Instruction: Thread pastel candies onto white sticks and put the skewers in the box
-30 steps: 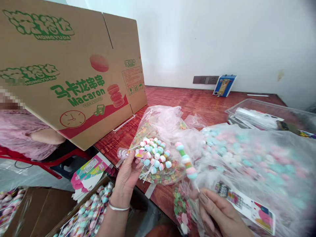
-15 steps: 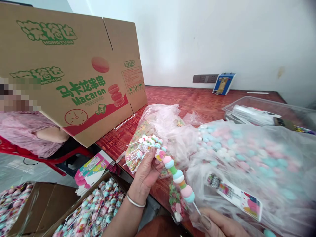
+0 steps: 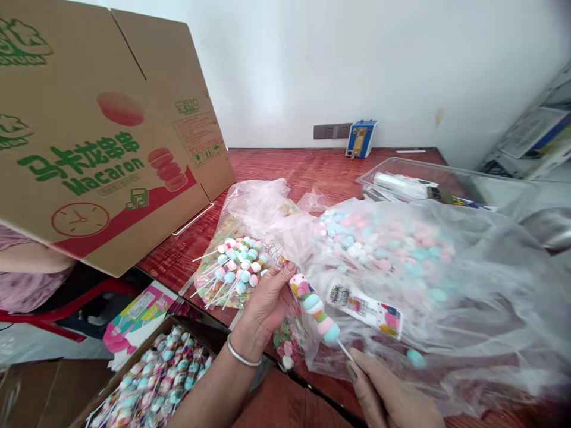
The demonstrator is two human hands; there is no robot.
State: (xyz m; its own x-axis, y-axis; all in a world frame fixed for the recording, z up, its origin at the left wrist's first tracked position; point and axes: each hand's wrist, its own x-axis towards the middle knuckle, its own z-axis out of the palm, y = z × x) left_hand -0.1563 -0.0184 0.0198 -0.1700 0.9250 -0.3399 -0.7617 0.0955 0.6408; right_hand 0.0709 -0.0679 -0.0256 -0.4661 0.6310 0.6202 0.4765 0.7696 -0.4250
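My right hand (image 3: 388, 389) pinches the white stick of a marshmallow skewer (image 3: 328, 329), strung with blue, white, pink, green and orange pieces. Its upper part sits inside a printed clear wrapper (image 3: 300, 286), which my left hand (image 3: 265, 306) grips near the top. A silver bangle circles the left wrist. Behind that hand, a pile of marshmallow skewers (image 3: 241, 261) lies on a bag of small coloured sweets (image 3: 218, 233). Flat printed wrappers (image 3: 366, 309) rest on the large clear bag of marshmallows (image 3: 401, 238), right of the skewer.
A large cardboard box (image 3: 165, 131) stands at the table's left. Below the edge, an open carton (image 3: 96, 389) holds many wrapped skewers. A plastic tray (image 3: 486, 181) and a blue device (image 3: 361, 139) stand farther back. Part of a seated person (image 3: 31, 267) shows at left.
The skewer's upper pieces have gone into the wrapper, and my right hand has come closer to my left. The camera view has swung to the right.
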